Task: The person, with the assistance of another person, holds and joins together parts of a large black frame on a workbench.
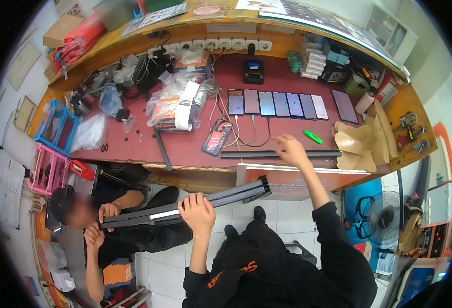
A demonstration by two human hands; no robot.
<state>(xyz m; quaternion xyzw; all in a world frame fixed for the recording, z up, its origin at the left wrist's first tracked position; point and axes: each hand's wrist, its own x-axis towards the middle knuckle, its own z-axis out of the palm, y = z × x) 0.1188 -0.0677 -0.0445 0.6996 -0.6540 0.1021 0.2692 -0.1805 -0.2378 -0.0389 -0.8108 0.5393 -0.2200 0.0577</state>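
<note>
My left hand (197,209) is closed over a bundle of long dark bars (233,193), held slanting above the floor in front of me. The bundle has a black bracket-like end on the right. A seated co-worker's hands (108,210) are at its far left end. Over the front of the red-topped counter (298,137), my right hand (291,150) is held with fingers apart. Beneath it lies a single long black bar (316,153) along the counter edge; I cannot tell whether the fingers touch it.
Several phones (265,104) stand in a row on the counter, with cables, a patterned phone (217,137) and a green marker (313,136) nearer. A framed board (308,180) leans at the counter front. An open cardboard box (357,145) and a fan (385,218) are at right.
</note>
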